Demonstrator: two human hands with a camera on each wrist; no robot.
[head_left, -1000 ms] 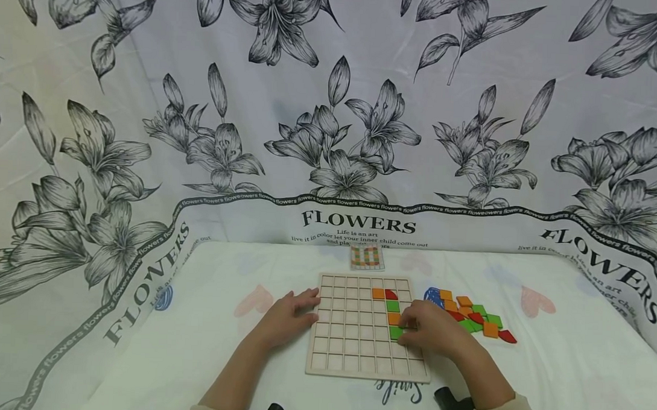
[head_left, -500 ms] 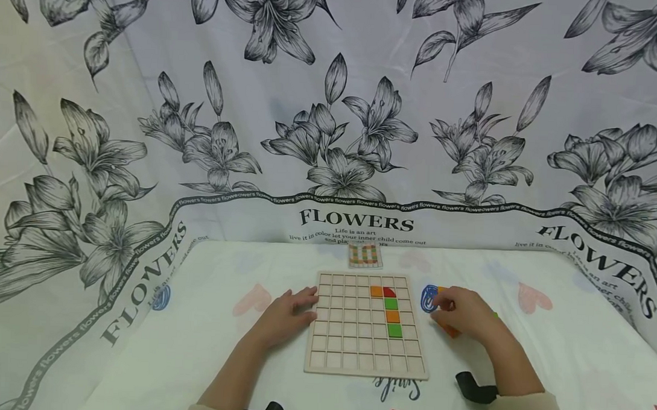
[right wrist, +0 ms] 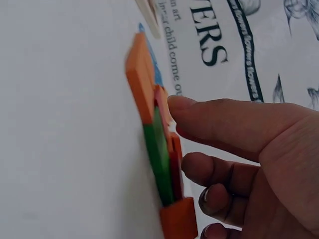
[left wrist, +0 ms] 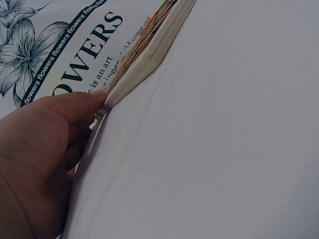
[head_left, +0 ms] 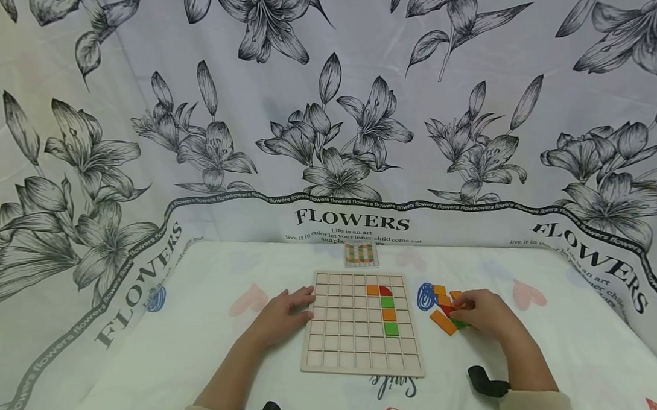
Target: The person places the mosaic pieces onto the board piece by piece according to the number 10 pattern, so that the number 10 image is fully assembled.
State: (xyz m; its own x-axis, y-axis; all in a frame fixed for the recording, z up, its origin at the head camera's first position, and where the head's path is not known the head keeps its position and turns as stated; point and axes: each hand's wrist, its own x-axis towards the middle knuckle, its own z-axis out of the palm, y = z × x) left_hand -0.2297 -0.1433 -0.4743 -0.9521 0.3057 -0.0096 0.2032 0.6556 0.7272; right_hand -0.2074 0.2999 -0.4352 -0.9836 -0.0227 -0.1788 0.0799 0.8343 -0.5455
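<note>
The grid board [head_left: 345, 344] is touched at its left edge by the left hand [head_left: 283, 317], fingers loosely extended. Five tiles [head_left: 389, 314] are seated in it. Loose tiles [head_left: 442, 322], right of the board, are reached into by the right hand [head_left: 486, 313]; whether one is gripped cannot be determined.

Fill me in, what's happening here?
A person's left hand touches the left edge of a wooden grid board. The right hand is at the loose coloured tiles right of the board; whether it holds one is unclear. Five tiles sit on the board, most squares are bare, and a small patterned card lies beyond it.
</note>
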